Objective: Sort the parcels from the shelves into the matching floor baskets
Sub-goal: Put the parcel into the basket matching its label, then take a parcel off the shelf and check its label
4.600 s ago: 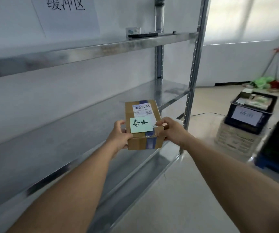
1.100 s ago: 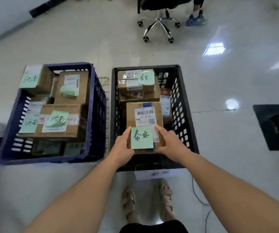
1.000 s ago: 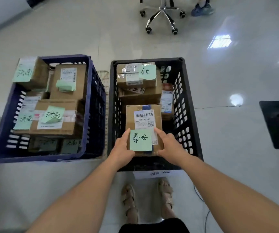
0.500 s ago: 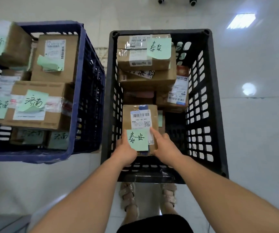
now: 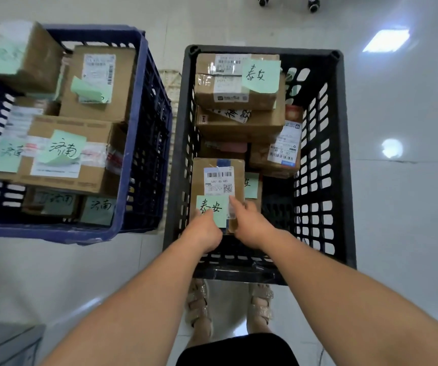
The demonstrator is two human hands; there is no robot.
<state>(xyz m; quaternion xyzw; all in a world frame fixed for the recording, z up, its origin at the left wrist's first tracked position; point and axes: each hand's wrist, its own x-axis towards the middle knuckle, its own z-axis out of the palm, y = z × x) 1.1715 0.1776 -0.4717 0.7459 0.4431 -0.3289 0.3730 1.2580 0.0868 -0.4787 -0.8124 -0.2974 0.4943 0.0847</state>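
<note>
A small brown cardboard parcel [image 5: 216, 165] with a white barcode label and a green note reading 泰安 sits low inside the black basket [image 5: 343, 159], at its near left. My left hand [image 5: 204, 231] grips the parcel's near left edge, thumb on the green note. My right hand [image 5: 249, 224] holds its near right edge, with a finger lying on the label. Further back in the same basket, other parcels [image 5: 239, 83] are stacked, the top one with the same green 泰安 note.
The blue basket [image 5: 133, 122] on the left stands close beside the black one and holds several parcels with green 济南 notes. My sandalled feet [image 5: 199, 307] are just behind the black basket. Glossy floor spreads to the right; chair castors [image 5: 286, 1] show at the top.
The parcel came from the shelf to above the black basket and has since gone down inside it. My head has leaned in closer, and both hands have slid toward the parcel's near end.
</note>
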